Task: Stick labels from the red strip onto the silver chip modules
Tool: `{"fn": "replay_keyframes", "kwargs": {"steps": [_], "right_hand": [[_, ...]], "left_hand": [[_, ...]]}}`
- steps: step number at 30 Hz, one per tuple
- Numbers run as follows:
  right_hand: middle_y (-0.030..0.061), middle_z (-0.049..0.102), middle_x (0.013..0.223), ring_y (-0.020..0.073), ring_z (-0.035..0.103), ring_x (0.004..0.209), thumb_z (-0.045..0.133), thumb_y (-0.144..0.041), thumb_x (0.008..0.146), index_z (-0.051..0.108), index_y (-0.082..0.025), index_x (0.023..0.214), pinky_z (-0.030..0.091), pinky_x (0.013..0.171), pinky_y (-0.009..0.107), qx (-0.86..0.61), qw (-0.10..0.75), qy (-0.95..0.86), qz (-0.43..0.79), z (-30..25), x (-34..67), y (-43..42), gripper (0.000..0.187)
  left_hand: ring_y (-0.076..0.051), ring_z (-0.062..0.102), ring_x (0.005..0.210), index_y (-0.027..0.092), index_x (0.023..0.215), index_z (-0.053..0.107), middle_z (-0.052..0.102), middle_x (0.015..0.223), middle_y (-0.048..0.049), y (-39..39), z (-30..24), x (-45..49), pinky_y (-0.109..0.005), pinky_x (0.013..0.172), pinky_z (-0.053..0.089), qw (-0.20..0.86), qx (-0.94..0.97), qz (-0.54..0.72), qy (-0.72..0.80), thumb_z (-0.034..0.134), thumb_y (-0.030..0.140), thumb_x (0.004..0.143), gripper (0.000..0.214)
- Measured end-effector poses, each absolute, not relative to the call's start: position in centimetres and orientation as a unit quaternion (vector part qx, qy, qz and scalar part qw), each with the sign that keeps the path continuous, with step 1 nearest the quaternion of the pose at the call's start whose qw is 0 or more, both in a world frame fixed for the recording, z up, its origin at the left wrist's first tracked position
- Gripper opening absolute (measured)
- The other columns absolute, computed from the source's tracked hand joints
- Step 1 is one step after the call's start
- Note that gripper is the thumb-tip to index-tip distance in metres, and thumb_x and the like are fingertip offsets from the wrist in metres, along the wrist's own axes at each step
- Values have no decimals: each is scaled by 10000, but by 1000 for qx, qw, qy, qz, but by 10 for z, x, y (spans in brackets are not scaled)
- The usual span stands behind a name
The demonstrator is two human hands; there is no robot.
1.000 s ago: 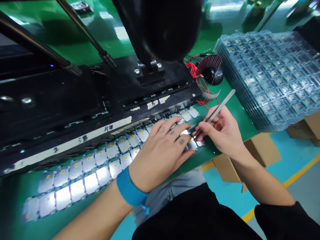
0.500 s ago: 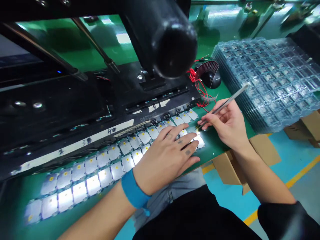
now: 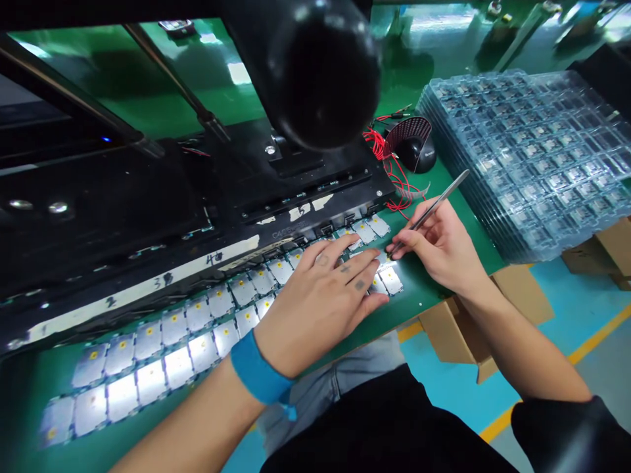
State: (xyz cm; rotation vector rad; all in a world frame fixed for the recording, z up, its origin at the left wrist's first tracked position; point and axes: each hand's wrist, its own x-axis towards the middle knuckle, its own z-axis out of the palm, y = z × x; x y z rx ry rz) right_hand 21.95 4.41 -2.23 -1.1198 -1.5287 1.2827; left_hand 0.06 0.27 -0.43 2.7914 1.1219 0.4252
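Right grip on slim metallic tweezers, silvery panels, many yellow-dotted

Two rows of metal-faced boards along the surface's near edge, in front of black fixture. Left hand palm-down over the rows, fingers extended. Right hand pinches tweezers, tips at the rows' right end; board contact hard to tell. Clear tray stack toward right edge, red wires by the fixture.

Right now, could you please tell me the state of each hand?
Left hand: open, palm down over the silvery plates; anything beneath is hidden.
Right hand: closed around a slim metal tool, angled down toward the plates.
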Motion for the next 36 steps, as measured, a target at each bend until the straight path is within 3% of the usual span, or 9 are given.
{"fn": "replay_keyframes", "kwargs": {"steps": [9, 23, 30, 36], "right_hand": [[-56, 698, 752, 167, 721, 628, 756, -438, 854, 485, -284, 930, 626, 602, 328, -464, 412, -602, 502, -18, 219, 42, 321], [-74, 669, 671, 160, 726, 577, 809, -451, 789, 453, -268, 898, 625, 494, 262, -461, 452, -547, 534, -14, 216, 47, 415], [-83, 650, 655, 145, 707, 528, 812, -454, 780, 427, -278, 909, 596, 431, 225, -472, 468, -526, 531, 6, 195, 29, 443], [-96, 647, 637, 139, 685, 479, 803, -433, 796, 389, -282, 953, 534, 371, 194, -464, 420, -517, 584, -5, 180, 19, 468]], "left_hand": [[-366, 498, 1326, 129, 1294, 653, 665, 1355, -107, 2, -4, 1, -519, 1032, 394, 82, 912, 133, 380, 473, 417, 1031, 429], [-359, 505, 1309, 111, 1299, 641, 660, 1368, -76, 3, -4, 3, -515, 1030, 404, 68, 915, 125, 377, 431, 381, 1049, 424], [-318, 514, 1272, 178, 1175, 684, 669, 1273, -106, 8, 16, -21, -492, 1004, 442, 98, 909, 172, 366, 502, 314, 1009, 281], [-311, 544, 1150, 192, 987, 706, 644, 1166, -100, 6, 12, -26, -473, 879, 465, 123, 911, 131, 371, 575, 252, 957, 147]]}}
